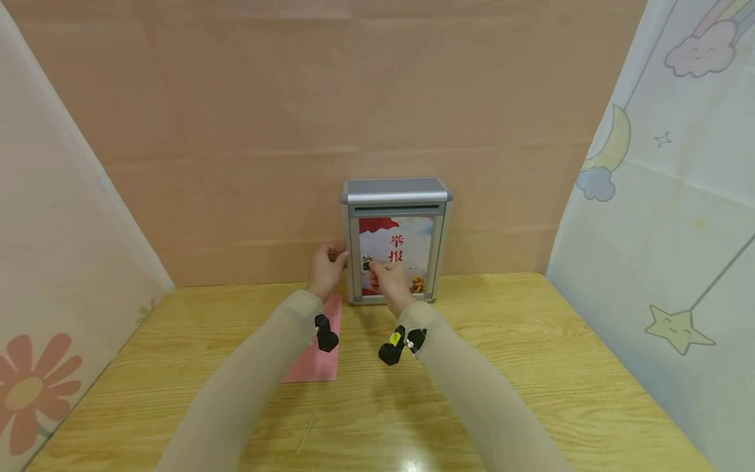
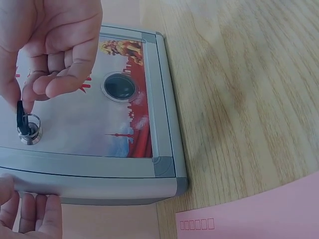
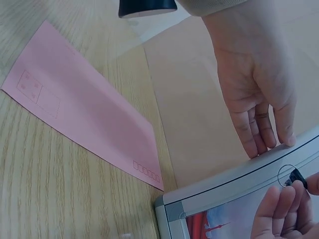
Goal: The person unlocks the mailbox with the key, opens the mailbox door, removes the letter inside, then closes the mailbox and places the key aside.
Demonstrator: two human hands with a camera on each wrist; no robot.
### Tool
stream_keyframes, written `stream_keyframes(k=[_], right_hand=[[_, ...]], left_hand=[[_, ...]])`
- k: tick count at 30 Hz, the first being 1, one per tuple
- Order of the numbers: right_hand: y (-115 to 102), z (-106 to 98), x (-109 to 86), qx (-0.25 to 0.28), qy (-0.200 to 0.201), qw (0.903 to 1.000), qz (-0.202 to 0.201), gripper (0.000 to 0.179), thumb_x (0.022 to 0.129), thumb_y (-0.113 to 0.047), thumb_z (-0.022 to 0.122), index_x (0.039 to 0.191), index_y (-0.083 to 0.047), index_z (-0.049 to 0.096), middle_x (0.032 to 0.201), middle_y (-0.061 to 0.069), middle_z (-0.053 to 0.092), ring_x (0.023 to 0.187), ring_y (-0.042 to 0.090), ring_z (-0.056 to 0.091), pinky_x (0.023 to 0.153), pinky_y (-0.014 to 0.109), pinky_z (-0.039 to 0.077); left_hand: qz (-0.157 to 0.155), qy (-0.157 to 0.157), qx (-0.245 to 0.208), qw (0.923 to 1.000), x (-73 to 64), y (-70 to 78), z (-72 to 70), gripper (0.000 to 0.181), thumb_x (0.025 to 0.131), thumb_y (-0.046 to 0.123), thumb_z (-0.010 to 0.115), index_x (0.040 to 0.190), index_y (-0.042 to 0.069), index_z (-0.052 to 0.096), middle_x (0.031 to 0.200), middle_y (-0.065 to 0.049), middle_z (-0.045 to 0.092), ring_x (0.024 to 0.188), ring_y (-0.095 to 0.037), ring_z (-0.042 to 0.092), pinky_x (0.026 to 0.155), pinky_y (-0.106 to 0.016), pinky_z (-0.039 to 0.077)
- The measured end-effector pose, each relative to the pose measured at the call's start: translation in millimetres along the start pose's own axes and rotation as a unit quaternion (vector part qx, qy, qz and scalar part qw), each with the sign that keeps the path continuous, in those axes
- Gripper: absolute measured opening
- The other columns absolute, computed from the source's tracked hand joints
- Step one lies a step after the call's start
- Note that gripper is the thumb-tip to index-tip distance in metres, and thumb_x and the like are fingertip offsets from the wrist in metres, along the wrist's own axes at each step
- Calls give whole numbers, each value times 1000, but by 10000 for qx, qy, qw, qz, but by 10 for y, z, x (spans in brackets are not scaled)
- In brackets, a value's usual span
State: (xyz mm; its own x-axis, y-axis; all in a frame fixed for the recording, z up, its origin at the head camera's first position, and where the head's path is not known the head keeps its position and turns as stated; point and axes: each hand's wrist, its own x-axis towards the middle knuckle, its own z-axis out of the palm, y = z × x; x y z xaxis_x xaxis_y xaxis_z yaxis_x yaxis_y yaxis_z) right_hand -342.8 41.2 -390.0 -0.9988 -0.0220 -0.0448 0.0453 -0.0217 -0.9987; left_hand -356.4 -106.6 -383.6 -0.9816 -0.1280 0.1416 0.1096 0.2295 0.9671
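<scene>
A silver-grey letter box [image 1: 439, 262] with a printed front panel stands upright against the back wall. My right hand [image 1: 391, 282] pinches the black head of a key [image 2: 21, 118] between thumb and fingers. The key sits at the round lock [image 2: 32, 137] near the panel's left edge, with a metal ring hanging on it. At the box's left side is my left hand [image 1: 326, 271]; its fairly straight fingers and thumb touch the side edge, as the right wrist view shows. Partly behind my left forearm, a pink envelope [image 1: 321, 362] lies flat on the table.
The wood-grain table [image 1: 501, 367] runs up to a tan paper-covered back wall [image 1: 248, 131]. Patterned cloth walls bound it, the left one [image 1: 71, 216] with flowers and the right one [image 1: 655, 216] with moon and stars. A dark round window [image 2: 119, 87] is set in the box's front.
</scene>
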Motion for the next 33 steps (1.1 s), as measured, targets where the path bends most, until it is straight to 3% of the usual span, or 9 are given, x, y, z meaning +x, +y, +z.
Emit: stream_keyframes(k=[8, 13, 18, 22, 26, 30, 33], right_hand=[[-18, -71, -64, 85, -236, 9995, 207, 24, 99, -20, 55, 95, 2, 63, 77, 3, 57, 67, 11, 53, 74, 32, 53], [-54, -324, -125, -798, -759, 9936, 240, 27, 99, -19, 54, 106, 5, 62, 84, 6, 61, 72, 13, 59, 78, 32, 56], [40, -706, -57, -1615, -1627, 9726, 399, 22, 98, -15, 55, 94, 5, 62, 75, 3, 61, 62, 9, 57, 74, 32, 57], [182, -1037, 3, -2233, -2243, 9452, 805, 22, 97, -14, 55, 88, 4, 63, 73, 2, 61, 60, 8, 55, 68, 28, 56], [319, -1322, 64, -2548, -2749, 9212, 1047, 23, 97, -17, 56, 83, 0, 63, 68, 0, 60, 57, 6, 54, 59, 23, 52], [384, -1433, 97, -2725, -2741, 9137, 1258, 24, 97, -17, 57, 76, -6, 62, 65, -2, 58, 54, 5, 52, 57, 21, 52], [385, -1421, 94, -3022, -2321, 9132, 1444, 24, 97, -13, 55, 75, -6, 61, 64, -2, 57, 55, 5, 52, 59, 21, 53]], left_hand=[[33, 34, 28, 10000, 6, 15, 11, 24, 100, 14, 53, 119, -1, 51, 110, -16, 56, 102, -29, 57, 90, -39, 51], [54, 84, 82, 9999, 8, 29, 13, 23, 99, 13, 54, 117, -2, 51, 109, -16, 57, 101, -28, 57, 86, -34, 51], [81, 109, -77, 9999, 15, 1, 6, 22, 99, 10, 55, 115, -4, 51, 107, -16, 55, 96, -24, 54, 87, -36, 51], [65, 107, -72, 9999, 32, -29, -4, 21, 98, 10, 55, 114, -3, 51, 105, -15, 55, 93, -22, 54, 89, -39, 52], [32, 75, 51, 10000, 39, -34, -7, 21, 98, 11, 56, 115, -2, 52, 106, -14, 56, 95, -22, 55, 85, -33, 52], [7, 39, 20, 10000, 29, -20, -1, 22, 98, 12, 56, 115, -2, 52, 106, -14, 56, 99, -29, 57, 81, -30, 51], [3, 20, -75, 10000, 28, -10, 2, 22, 99, 11, 55, 116, -2, 51, 107, -15, 55, 103, -33, 56, 84, -32, 51]])
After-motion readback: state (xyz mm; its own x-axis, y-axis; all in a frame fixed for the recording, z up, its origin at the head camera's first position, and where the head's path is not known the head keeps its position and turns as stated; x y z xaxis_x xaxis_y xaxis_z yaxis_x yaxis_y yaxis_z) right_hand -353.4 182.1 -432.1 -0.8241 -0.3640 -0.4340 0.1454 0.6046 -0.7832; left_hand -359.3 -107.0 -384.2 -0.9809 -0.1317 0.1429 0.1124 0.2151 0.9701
